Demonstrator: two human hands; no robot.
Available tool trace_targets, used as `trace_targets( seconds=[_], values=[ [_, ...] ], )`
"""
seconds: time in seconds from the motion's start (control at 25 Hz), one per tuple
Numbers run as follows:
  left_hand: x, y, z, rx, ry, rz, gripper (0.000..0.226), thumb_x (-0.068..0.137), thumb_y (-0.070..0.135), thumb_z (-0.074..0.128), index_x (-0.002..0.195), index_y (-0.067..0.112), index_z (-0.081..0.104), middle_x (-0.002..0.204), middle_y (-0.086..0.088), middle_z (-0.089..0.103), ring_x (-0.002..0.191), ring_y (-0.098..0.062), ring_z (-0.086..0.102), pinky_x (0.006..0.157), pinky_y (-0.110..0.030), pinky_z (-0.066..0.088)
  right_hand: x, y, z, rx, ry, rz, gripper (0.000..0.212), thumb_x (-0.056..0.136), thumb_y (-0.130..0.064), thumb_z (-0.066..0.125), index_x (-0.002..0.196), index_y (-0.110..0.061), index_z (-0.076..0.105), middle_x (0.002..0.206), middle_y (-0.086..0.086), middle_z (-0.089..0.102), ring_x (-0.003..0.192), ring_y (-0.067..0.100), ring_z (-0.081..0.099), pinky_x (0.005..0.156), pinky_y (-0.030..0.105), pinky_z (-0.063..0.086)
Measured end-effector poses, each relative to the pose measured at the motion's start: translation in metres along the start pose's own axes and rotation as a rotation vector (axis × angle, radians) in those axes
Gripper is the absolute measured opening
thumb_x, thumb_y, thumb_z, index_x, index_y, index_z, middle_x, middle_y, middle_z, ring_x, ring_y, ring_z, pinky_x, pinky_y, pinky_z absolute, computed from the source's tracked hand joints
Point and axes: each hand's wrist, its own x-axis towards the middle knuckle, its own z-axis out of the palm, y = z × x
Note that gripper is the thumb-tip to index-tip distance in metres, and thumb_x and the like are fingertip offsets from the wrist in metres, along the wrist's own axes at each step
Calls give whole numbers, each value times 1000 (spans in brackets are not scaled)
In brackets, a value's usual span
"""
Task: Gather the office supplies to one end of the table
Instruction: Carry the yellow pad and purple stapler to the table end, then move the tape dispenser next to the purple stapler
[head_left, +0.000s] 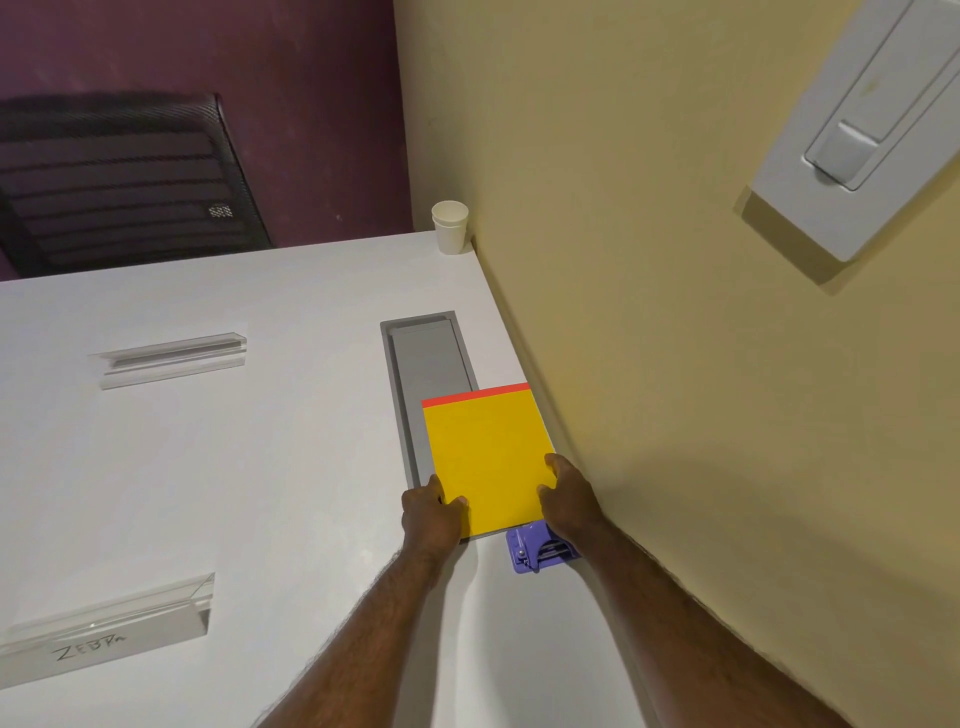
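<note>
With the left hand (431, 512) and right hand (569, 499) each gripping a near corner of the pad (485, 457), a flat slide along the worktop (234, 467) beside the punch (537, 553) seemed best.

Paper cups (450, 226) by wall, mesh chair (124, 182), wall switch (852, 130)

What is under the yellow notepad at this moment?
The yellow notepad covers the near end of the grey recessed cable tray and some white table. Anything else beneath is hidden. The left hand and right hand grip its near corners.
</note>
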Motion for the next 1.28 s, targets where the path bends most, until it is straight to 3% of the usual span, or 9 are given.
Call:
trace_targets(
  seconds=[0.16, 0.44, 0.64, 0.76, 0.96, 1.28],
  values=[
    [4, -6, 5, 44, -29, -26, 55, 92, 23, 64, 126, -15, 44, 126, -38, 46, 118, -53, 46, 97, -59, 44, 0, 2, -2, -11, -30, -2, 55, 96, -9, 48, 148, -10, 28, 154, 11, 33, 125, 31, 52, 98, 39, 46],
    [-7, -6, -1, -28, 8, -25, 64, 87, 27, 70, 129, -15, 44, 128, -37, 47, 119, -50, 47, 98, -60, 43, -8, -4, -4, -18, 30, -69, 55, 96, -12, 51, 147, -9, 30, 155, 10, 33, 135, 27, 42, 105, 34, 38],
    [-46, 12, -37, 90, 112, 120, 66, 85, 31, 72, 137, 1, 44, 134, -20, 43, 124, -32, 44, 103, -43, 41, -35, -37, -3, -142, 103, -287, 54, 95, -15, 54, 145, -11, 34, 158, 8, 24, 145, 26, 26, 115, 36, 26],
    [-72, 23, -80, 278, 201, 301, 65, 87, 32, 69, 143, 14, 42, 139, -9, 40, 130, -26, 38, 105, -37, 36, -60, -70, 5, -279, 95, -471, 54, 95, -18, 53, 146, -14, 34, 161, 6, 16, 149, 24, 13, 120, 39, 15],
    [-135, 29, -178, 569, 392, 483, 59, 89, 34, 62, 142, 26, 38, 139, 3, 36, 128, -19, 35, 100, -36, 32, -113, -146, 28, -312, 50, -766, 52, 94, -19, 56, 143, -17, 39, 159, 3, 23, 148, 20, 18, 120, 37, 17],
    [-286, -40, -329, 542, 824, 358, 56, 90, 34, 63, 141, 31, 40, 140, 5, 37, 128, -16, 36, 104, -36, 30, -235, -246, 108, -243, -167, -1167, 49, 95, -18, 54, 142, -18, 41, 158, 1, 24, 148, 18, 16, 120, 32, 8]
  ],
)
